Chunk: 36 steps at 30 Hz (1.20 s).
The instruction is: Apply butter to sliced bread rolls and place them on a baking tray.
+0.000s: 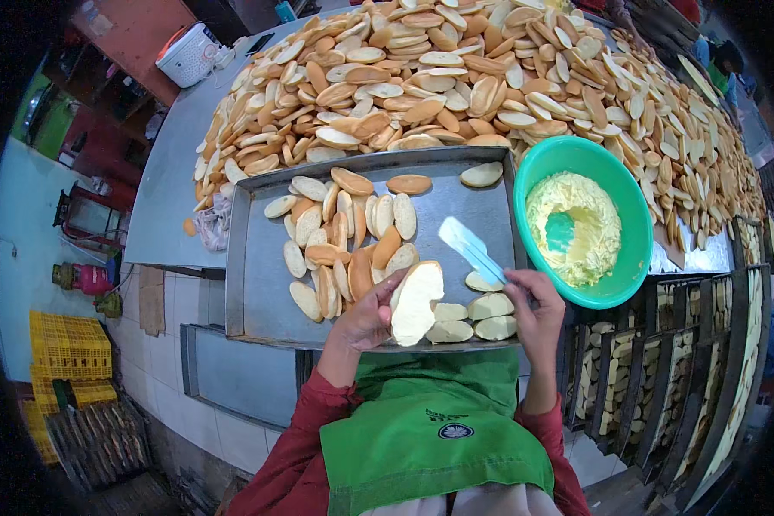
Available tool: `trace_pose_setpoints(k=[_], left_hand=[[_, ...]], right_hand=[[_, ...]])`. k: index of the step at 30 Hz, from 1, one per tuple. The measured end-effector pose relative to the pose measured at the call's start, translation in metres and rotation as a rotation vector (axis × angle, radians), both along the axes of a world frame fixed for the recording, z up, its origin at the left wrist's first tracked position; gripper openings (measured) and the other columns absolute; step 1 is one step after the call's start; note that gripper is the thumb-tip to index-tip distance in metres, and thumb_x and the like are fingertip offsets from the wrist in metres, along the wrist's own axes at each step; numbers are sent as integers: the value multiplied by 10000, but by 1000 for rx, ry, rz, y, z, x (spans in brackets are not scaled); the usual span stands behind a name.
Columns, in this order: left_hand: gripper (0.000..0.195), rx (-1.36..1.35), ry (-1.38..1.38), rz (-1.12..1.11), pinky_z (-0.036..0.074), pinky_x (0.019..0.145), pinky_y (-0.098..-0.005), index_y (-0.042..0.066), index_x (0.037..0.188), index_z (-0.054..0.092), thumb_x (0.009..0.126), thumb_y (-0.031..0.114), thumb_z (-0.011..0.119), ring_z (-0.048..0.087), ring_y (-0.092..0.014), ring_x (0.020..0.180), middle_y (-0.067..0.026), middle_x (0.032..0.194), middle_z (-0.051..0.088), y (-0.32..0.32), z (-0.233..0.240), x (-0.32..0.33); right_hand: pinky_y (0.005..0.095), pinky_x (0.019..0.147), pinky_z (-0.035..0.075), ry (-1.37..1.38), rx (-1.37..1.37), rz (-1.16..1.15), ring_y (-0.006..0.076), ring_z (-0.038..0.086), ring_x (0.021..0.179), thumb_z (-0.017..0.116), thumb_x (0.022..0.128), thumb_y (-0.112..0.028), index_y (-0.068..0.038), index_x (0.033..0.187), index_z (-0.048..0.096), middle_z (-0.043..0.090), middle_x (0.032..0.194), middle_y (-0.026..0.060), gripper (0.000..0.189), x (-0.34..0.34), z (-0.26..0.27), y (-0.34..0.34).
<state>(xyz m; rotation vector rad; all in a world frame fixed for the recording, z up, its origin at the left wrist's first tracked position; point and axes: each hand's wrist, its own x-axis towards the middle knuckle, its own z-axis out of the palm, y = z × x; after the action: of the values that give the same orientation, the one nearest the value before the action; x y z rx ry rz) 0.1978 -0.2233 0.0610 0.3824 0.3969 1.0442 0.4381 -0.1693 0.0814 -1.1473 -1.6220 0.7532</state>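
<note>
My left hand (366,320) holds a halved bread roll (418,303), its cut face covered with pale cream, over the front of a metal tray (271,331). In my right hand (537,298) is a light-blue spatula (469,248), its blade pointing up and left above the tray. Several cream-topped bread slices (492,306) lie between my hands at the tray's front right. Plain bread slices (348,245) are heaped in its left and middle. A green plastic bowl (638,258) of pale yellow cream (596,226) stands right of the tray, the bowl's bottom showing through a hollow.
A huge pile of bread slices (426,84) covers the table behind the tray. A plastic bag (214,226) lies at the tray's left, a white container (190,58) at the back left. Racks of filled trays (651,361) stand at lower right, yellow crates (71,348) at left.
</note>
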Motion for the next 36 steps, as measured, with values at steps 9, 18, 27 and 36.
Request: trace_pose_setpoints(k=[9, 18, 27, 36], left_hand=[[876, 64, 110, 94, 446, 866, -298, 86, 1329, 241, 646, 315, 739, 479, -186, 1086, -77, 1246, 420, 10, -1, -5], [779, 76, 334, 64, 436, 865, -267, 45, 1312, 267, 696, 217, 714, 432, -156, 1122, -67, 1280, 377, 14, 3, -11], [546, 3, 712, -90, 453, 688, -226, 65, 1286, 348, 816, 206, 587, 505, -86, 855, -23, 1039, 510, 49, 1, -8], [337, 584, 1361, -565, 464, 630, -253, 80, 1143, 519, 816, 155, 543, 566, -123, 698, -82, 838, 604, 177, -61, 53]], right_hand=[[152, 385, 346, 324, -844, 318, 59, 538, 514, 581, 794, -117, 21, 808, 626, 587, 629, 40, 146, 34, -3, -31], [157, 409, 339, 303, -754, 259, 37, 484, 476, 599, 791, -142, 10, 823, 633, 590, 607, 30, 159, 28, -20, -28], [160, 423, 355, 457, -688, 27, 49, 506, 505, 583, 804, -112, 11, 846, 629, 595, 625, 45, 139, 60, -23, -32], [180, 413, 350, 425, -674, -77, 65, 473, 483, 568, 815, -130, 26, 844, 601, 561, 606, 47, 161, 81, -11, -57]])
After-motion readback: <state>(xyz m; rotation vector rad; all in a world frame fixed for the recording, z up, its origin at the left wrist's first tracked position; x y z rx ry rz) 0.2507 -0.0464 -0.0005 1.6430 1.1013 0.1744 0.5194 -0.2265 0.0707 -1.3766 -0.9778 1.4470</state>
